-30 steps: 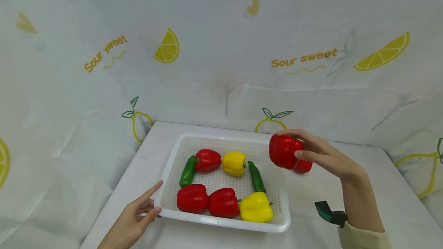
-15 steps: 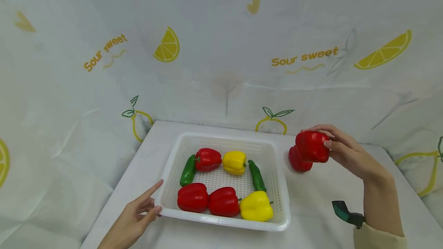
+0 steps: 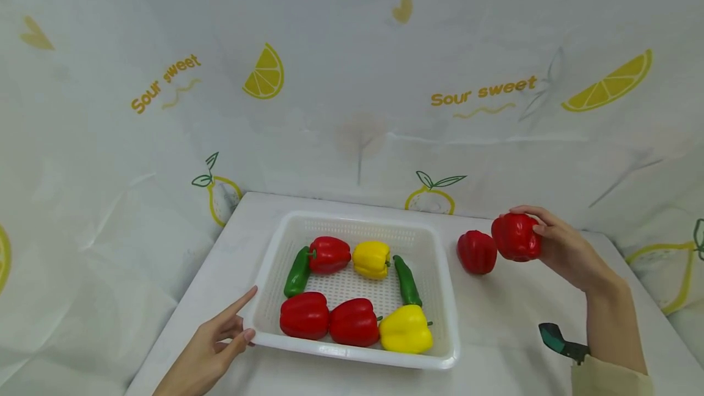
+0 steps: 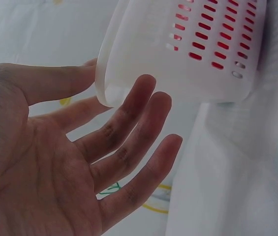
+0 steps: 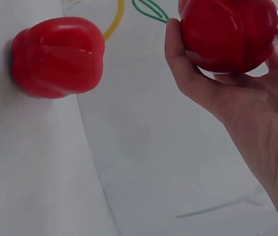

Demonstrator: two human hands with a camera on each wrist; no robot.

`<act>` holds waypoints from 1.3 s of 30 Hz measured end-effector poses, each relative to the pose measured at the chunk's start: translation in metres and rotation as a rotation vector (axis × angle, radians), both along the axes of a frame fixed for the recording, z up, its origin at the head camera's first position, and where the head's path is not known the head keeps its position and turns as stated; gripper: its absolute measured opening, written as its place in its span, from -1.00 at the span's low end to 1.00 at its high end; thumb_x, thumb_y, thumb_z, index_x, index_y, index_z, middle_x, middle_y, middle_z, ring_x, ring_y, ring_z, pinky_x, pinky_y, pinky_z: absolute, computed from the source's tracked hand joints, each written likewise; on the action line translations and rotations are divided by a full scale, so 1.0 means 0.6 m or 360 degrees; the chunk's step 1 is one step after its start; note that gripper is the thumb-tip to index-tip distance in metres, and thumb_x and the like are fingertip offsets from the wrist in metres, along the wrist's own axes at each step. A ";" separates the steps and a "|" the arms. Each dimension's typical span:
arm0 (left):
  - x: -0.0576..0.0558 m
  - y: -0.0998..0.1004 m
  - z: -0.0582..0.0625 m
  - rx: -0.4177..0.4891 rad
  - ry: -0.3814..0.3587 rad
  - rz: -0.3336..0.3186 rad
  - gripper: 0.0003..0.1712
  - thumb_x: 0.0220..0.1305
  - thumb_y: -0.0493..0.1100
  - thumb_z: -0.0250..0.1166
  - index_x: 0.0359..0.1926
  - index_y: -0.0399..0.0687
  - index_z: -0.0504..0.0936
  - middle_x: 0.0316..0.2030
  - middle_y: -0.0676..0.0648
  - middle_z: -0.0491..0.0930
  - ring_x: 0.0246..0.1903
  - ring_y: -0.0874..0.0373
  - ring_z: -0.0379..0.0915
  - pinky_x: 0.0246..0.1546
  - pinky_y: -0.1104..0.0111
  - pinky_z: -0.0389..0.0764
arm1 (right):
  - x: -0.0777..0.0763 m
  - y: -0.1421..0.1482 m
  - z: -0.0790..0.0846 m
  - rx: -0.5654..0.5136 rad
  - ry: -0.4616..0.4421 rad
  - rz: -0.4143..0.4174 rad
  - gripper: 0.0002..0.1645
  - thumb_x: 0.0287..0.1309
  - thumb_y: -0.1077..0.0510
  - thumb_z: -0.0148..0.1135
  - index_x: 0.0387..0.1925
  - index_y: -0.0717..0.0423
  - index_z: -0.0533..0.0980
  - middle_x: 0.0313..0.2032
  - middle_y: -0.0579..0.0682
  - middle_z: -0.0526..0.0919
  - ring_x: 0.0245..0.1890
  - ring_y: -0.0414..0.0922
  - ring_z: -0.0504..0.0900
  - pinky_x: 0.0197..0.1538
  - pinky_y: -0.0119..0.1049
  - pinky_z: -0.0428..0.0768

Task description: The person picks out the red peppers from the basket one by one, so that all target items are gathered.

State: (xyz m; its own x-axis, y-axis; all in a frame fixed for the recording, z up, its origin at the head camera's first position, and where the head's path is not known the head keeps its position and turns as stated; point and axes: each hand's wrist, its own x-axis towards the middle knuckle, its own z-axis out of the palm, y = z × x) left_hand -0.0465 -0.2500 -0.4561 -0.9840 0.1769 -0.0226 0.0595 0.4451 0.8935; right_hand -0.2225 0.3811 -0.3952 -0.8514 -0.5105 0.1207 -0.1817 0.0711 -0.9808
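My right hand (image 3: pixel 569 255) grips a red bell pepper (image 3: pixel 516 237), raised over the right side of the table. Fingers and thumb wrap its sides in the right wrist view. Left of it, another red bell pepper (image 3: pixel 476 252) lies on the table. My left hand (image 3: pixel 211 347) is at the near-left corner of a white plastic basket (image 3: pixel 346 352); its index finger and thumb are extended against the rim. The left wrist view shows the other fingers (image 4: pixel 161 105) loosely bent beneath the rim, beside the slotted wall.
Inside the basket lie red bell peppers (image 3: pixel 330 255), yellow bell peppers (image 3: pixel 371 260) and green chili peppers (image 3: pixel 407 281), arranged around the bare floor (image 3: pixel 352 286). A white printed sheet (image 3: pixel 352 78) hangs behind the white table (image 3: pixel 506 341).
My right hand has carried its bell pepper rightward from over the basket's right edge, past the pepper on the table, which now shows fully. My left hand has stayed at the corner.
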 end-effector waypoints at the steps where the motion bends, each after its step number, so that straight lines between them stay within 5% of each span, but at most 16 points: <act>1: 0.000 0.000 0.001 0.0002 0.0011 -0.0001 -0.18 0.57 -0.15 0.34 0.70 -0.09 0.22 -0.30 -0.01 0.66 -0.22 0.28 0.73 -0.18 0.42 0.78 | 0.000 0.004 -0.003 0.0022 0.0026 -0.0023 -0.36 0.55 0.41 -0.20 0.53 -0.01 0.28 0.34 -0.16 0.51 0.24 -0.23 0.63 0.07 -0.20 0.83; 11: 0.000 0.000 -0.003 -0.0011 0.0073 -0.0006 -0.19 0.56 -0.19 0.34 0.69 -0.11 0.23 -0.32 0.04 0.65 -0.24 0.29 0.72 -0.21 0.41 0.77 | 0.004 0.031 -0.033 0.0521 0.0217 -0.0399 -0.16 0.41 0.38 0.28 0.60 -0.05 0.26 0.25 -0.31 0.53 0.11 -0.34 0.65 -0.10 -0.24 0.84; 21: 0.001 0.001 0.000 0.0011 0.0080 -0.0003 -0.19 0.55 -0.18 0.35 0.69 -0.08 0.25 -0.32 -0.03 0.65 -0.24 0.28 0.73 -0.21 0.38 0.78 | -0.011 0.049 -0.064 0.0828 0.0105 -0.0458 -0.05 0.33 0.13 0.50 0.62 -0.07 0.23 0.24 -0.36 0.41 0.12 -0.42 0.47 -0.07 -0.11 0.84; 28: 0.003 0.003 0.001 0.0011 0.0095 -0.0004 -0.20 0.55 -0.16 0.36 0.68 -0.04 0.27 -0.33 0.07 0.64 -0.24 0.21 0.74 -0.21 0.37 0.79 | -0.031 0.058 -0.100 0.0910 0.0029 -0.0465 0.08 0.27 0.07 0.55 0.66 -0.02 0.15 0.42 0.12 0.32 0.25 -0.16 0.36 -0.04 -0.11 0.83; 39: 0.004 0.002 0.001 0.0008 0.0102 -0.0016 -0.20 0.56 -0.15 0.35 0.69 -0.04 0.25 -0.32 -0.03 0.66 -0.23 0.23 0.75 -0.20 0.38 0.79 | -0.045 0.052 -0.127 0.0904 -0.0045 -0.0421 0.07 0.27 0.06 0.55 0.63 0.11 0.16 0.49 0.33 0.28 0.42 0.34 0.28 -0.05 -0.20 0.80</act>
State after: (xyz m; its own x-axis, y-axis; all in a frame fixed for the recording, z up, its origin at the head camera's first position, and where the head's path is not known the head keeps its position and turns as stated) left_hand -0.0438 -0.2488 -0.4553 -0.9816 0.1866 0.0412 0.1210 0.4395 0.8900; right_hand -0.2494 0.4126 -0.4716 -0.9566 -0.2599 -0.1320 -0.0611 0.6215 -0.7810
